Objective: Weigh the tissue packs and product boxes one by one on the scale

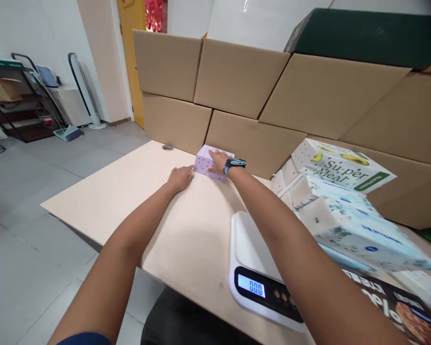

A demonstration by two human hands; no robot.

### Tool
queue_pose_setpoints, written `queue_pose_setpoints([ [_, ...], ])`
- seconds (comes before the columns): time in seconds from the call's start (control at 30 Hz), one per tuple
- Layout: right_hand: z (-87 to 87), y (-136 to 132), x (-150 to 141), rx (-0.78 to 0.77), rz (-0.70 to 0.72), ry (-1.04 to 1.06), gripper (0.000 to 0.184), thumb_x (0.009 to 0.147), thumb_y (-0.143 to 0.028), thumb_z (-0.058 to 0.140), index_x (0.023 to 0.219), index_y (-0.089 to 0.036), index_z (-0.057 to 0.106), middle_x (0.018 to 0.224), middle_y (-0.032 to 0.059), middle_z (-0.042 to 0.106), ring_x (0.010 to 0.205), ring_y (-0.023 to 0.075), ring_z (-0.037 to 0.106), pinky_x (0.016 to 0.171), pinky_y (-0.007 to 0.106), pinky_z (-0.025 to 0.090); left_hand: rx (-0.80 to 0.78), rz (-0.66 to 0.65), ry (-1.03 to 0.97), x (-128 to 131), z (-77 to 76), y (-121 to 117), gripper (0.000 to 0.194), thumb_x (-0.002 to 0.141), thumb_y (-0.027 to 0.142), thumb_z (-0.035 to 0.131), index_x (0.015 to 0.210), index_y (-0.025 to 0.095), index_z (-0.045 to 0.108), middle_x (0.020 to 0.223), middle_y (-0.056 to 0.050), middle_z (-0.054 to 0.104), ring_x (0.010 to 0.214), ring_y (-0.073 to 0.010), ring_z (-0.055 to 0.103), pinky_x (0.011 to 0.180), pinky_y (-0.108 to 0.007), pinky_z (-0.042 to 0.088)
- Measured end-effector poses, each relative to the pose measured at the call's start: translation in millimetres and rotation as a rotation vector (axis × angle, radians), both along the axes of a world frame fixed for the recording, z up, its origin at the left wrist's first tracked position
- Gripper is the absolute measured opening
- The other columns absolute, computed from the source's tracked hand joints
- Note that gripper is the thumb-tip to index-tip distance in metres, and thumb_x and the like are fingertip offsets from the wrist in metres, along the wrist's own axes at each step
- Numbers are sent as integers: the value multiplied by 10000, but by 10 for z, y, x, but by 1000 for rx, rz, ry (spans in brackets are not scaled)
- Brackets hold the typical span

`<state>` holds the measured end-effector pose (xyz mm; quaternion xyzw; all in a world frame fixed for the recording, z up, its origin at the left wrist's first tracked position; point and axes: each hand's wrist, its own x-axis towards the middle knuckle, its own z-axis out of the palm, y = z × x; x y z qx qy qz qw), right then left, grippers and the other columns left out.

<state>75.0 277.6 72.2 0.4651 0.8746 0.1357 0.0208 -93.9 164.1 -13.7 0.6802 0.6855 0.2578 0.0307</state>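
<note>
one dotted box sits under the spread right hand; left hand beside it, grip unclear.

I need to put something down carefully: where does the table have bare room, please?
Two bare patches of table: a wide one between the left forearm and the table's left edge, another between that forearm and the scale. The right side is crowded: scale, blue-and-white packs, Su-per Meal box.

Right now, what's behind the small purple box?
Brown cartons, stacked. The purple box and right hand cover the carton's foot there, so any gap or small item between can't be seen.
</note>
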Motion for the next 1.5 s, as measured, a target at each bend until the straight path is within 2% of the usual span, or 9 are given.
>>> queue_pose_setpoints([
  [0.5, 325, -492, 77, -27, 40, 28, 747, 923, -324, 825, 1586, -147, 529, 1642, 208, 532, 1483, 355, 591, 1232, 586, 536, -47, -38, 14, 60, 90, -42, 404, 1053, 420, 703, 1373, 175, 676, 1431, -124, 686, 1274, -261, 701, 1101, -503, 626],
  [0.57, 522, -795, 218, -18, 90, 41, 1010, 830, -262, 859, 1707, -162, 369, 1813, 191, 298, 1661, 407, 381, 1357, 564, 379, -30, -44, -2, 74, 112, -36, 406, 1052, 426, 703, 1367, 171, 680, 1433, -122, 686, 1283, -266, 698, 1112, -506, 621],
  [0.63, 746, -1241, 494, 25, 168, 52, 816, 989, -400, 540, 1741, -213, 285, 1858, -2, 196, 1731, 341, 110, 1373, 538, 185, -1, -40, -29, 70, 132, -10, 419, 1051, 434, 702, 1365, 157, 680, 1433, -123, 687, 1319, -285, 686, 1134, -535, 605],
  [0.8, 1035, -2729, 1745, -92, 281, 442, 623, 925, -519, 714, 1514, -324, 651, 1603, -39, 630, 1569, 328, 545, 1345, 647, 351, 158, 27, -175, 85, 223, 95, 574, 1119, 596, 419, 1098, 144, 772, 1148, -60, 796, 1304, -311, 716, 1225, -638, 525],
  [1.0, 212, -3557, 3583, 270, -292, 1078, 449, 921, -582, 767, 1351, -455, 755, 1422, 11, 751, 1375, 290, 701, 1244, 579, 554, 242, -227, -373, 981, 672, -732, 570, 1055, 684, 395, 860, 289, 756, 929, 29, 784, 1015, -252, 806, 1113, -581, 655],
  [1.1, -340, -3538, 4031, 398, -524, 1328, 562, 982, -645, 661, 1462, -353, 681, 1491, 123, 704, 1436, 326, 668, 1221, 652, 548, -16, -733, -458, 1787, 764, -1490, 655, 954, 778, 595, 1470, 380, 656, 1487, -24, 735, 1221, -308, 789, 1078, -546, 702],
  [1.17, -569, -3512, 4158, 356, -597, 1485, 641, 977, -721, 606, 1470, -315, 654, 1499, 141, 699, 1454, 330, 662, 1206, 644, 566, -478, -1069, -416, 2279, 742, -1866, 1094, 918, 790, 676, 1780, 385, 140, 1851, -67, 300, 1597, -388, 534, 1281, -597, 561],
  [1.3, -678, -3535, 4240, 248, -674, 1533, 641, 995, -729, 596, 1487, -322, 641, 1619, 72, 620, 1591, 260, 532, 1367, 576, 415, -746, -1107, -611, 2973, 618, -2131, 1287, 931, 912, 478, 1709, 294, -340, 1873, -29, -214, 1760, -340, -179, 1468, -616, 0],
  [1.5, -595, -3748, 4181, 136, -691, 1535, 535, 976, -667, 681, 1379, -322, 748, 1479, 65, 726, 1487, 305, 639, 1347, 651, 431, -729, -1181, -627, 3167, 492, -2231, 1244, 928, 909, 491, 1719, 365, -300, 1852, 8, -250, 1633, -349, -417, 1390, -751, -120],
])
